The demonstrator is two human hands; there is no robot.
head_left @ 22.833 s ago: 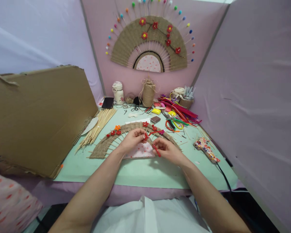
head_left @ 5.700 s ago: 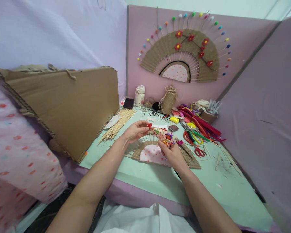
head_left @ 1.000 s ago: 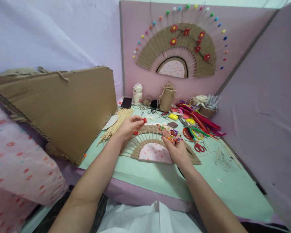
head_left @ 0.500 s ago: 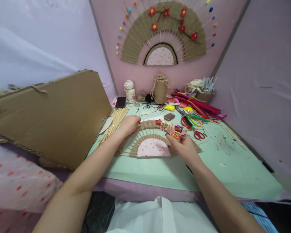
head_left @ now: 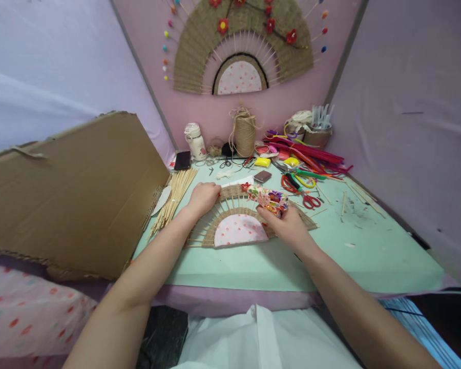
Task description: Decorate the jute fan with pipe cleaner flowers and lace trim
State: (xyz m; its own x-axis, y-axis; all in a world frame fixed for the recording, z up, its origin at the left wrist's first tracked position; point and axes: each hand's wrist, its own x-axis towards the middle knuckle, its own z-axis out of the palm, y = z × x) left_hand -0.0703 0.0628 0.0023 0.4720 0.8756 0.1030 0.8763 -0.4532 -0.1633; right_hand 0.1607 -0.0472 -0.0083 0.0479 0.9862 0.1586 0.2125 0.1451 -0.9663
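Presently | left hand [head_left: 204,198]: at woven fan [head_left: 240,229], 10 o'clock, hold unclear | right hand [head_left: 286,223]: wrapped round floral glue gun [head_left: 268,199] | risk: gun, if dipped, may smear fan

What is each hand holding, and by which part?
Right hand: the floral glue gun, by its handle. Left hand: at the woven fan; whether it holds anything cannot be told.

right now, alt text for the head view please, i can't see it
A person's right hand holds a floral glue gun over a woven fan on a table; the left hand is at the fan's upper left edge. Twine and a bottle stand behind, below another fan on the wall.
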